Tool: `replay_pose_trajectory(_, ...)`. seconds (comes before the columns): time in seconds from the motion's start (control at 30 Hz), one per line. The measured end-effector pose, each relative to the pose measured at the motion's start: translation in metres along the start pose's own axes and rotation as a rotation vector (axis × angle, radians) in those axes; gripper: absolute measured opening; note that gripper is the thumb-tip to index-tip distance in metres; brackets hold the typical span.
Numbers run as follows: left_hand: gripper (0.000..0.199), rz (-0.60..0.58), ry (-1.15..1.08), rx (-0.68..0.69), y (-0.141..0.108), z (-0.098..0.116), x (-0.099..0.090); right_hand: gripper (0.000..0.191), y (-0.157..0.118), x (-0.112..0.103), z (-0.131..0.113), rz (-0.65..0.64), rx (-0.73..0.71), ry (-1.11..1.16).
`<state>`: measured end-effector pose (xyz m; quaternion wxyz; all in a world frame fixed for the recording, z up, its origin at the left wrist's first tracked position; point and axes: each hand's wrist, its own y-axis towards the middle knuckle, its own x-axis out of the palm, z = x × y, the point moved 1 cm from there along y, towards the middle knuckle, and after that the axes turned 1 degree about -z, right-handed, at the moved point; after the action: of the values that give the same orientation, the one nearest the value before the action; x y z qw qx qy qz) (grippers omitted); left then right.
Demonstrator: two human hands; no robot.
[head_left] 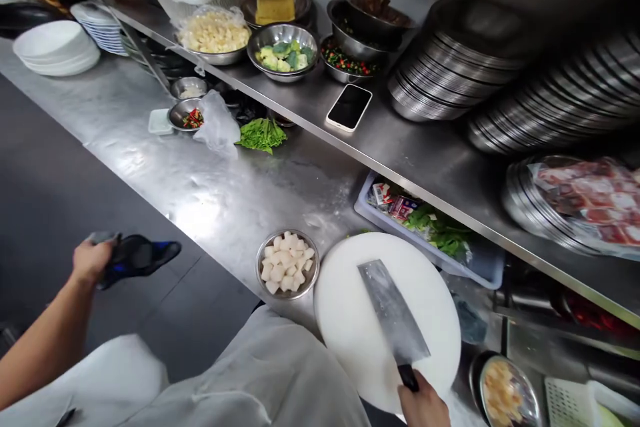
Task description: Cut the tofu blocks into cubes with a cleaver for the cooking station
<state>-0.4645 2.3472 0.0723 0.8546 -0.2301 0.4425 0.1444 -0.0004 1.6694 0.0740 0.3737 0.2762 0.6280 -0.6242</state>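
Observation:
My right hand (424, 403) is wrapped around the black handle of a cleaver (393, 310). Its broad blade rests flat on a round white cutting board (345, 313). Left of the board, a steel bowl (259, 265) holds white diced chunks (287, 263). My left hand (93, 260) is out to the left, away from the counter and above the grey floor. Its fingers are closed at a dark, limp-looking object with blue patches (140, 257), whose kind I cannot make out.
Above the steel counter (225, 193) runs a shelf (395, 153) with a phone (349, 107), a bowl of broccoli (284, 53) and stacked steel bowls (445, 67). Beneath it are leafy greens (261, 135) and a plastic tub (487, 273). White plates (55, 47) are stacked far left.

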Motion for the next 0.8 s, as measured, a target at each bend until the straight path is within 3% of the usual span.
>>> replay_pose_trajectory(0.1,0.028,-0.101,-0.149,0.383,-0.084,0.042,0.022,0.041,-0.01,-0.016,-0.012,0.039,-0.04,-0.051)
replay_pose_trajectory(0.2,0.043,-0.232,-0.291,0.729,-0.184,0.104,0.06,0.032,-0.022,-0.041,-0.039,0.112,-0.06,-0.078)
replay_pose_trajectory(0.33,0.061,-0.497,-0.512,1.204,-0.353,0.172,0.122,0.03,-0.023,-0.079,-0.076,0.143,-0.026,-0.011)
replay_pose_trajectory(0.4,0.051,-0.703,-0.436,1.406,-0.45,0.186,0.153,0.029,-0.017,-0.097,-0.086,0.178,0.006,0.041)
replay_pose_trajectory(0.47,0.041,-0.913,-0.249,1.696,-0.542,0.188,0.18,0.029,-0.013,-0.112,-0.09,0.227,0.025,0.076)
replay_pose_trajectory(0.53,0.043,-0.939,-0.05,1.977,-0.619,0.187,0.202,0.031,-0.011,-0.125,-0.088,0.284,0.027,0.087)
replay_pose_trajectory(0.6,0.041,-0.896,0.038,2.093,-0.673,0.192,0.222,0.033,-0.01,-0.137,-0.082,0.328,0.042,0.085)
replay_pose_trajectory(0.67,0.038,-0.871,0.043,2.087,-0.709,0.208,0.242,0.033,-0.009,-0.146,-0.071,0.34,0.091,0.086)
replay_pose_trajectory(0.8,0.036,-0.878,0.042,1.977,-0.739,0.266,0.283,0.036,-0.011,-0.152,-0.046,0.351,0.173,0.097)
